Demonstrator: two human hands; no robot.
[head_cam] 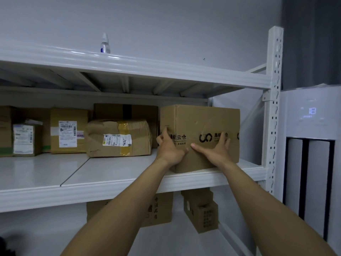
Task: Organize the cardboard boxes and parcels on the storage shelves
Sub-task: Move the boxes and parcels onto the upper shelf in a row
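Observation:
A large brown cardboard box (203, 122) with black printed logos stands at the right end of the middle shelf (110, 174), its front at the shelf's edge. My left hand (170, 146) holds its front left corner, fingers wrapped round onto the left side. My right hand (215, 150) presses flat on the front face with fingers spread. To the left sit a crumpled taped parcel (118, 138), a labelled box (69, 130) and a small labelled parcel (25, 139). A taller box (125, 111) stands behind the crumpled parcel.
A white upright post (274, 108) bounds the shelf on the right, next to a white appliance with a lit display (311, 115). A small bottle (105, 44) stands on the top shelf. Two printed boxes (201, 211) sit on the shelf below.

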